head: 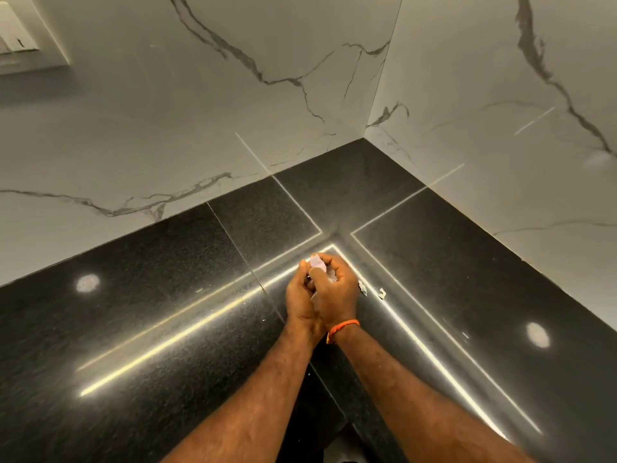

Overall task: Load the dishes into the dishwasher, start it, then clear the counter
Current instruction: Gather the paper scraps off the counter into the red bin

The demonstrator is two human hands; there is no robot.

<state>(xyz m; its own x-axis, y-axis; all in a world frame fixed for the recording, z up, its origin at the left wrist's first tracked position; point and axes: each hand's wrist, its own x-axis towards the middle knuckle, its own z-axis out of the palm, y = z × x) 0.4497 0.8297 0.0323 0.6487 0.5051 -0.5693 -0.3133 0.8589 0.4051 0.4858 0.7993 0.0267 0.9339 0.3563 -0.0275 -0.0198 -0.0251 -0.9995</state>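
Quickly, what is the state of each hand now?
Left hand: fingers curled on the pale pink scrap.
Right hand: closed on the same scrap, thumb pinching it.

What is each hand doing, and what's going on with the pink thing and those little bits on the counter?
Left hand: curled around the pink thing.
Right hand: curled over it, pressed against the left hand.
Pink thing: crumpled, poking out above the fingers.
Two small scraps: lying loose on the counter, right of the hands.
Black counter: shiny, reflecting lights.
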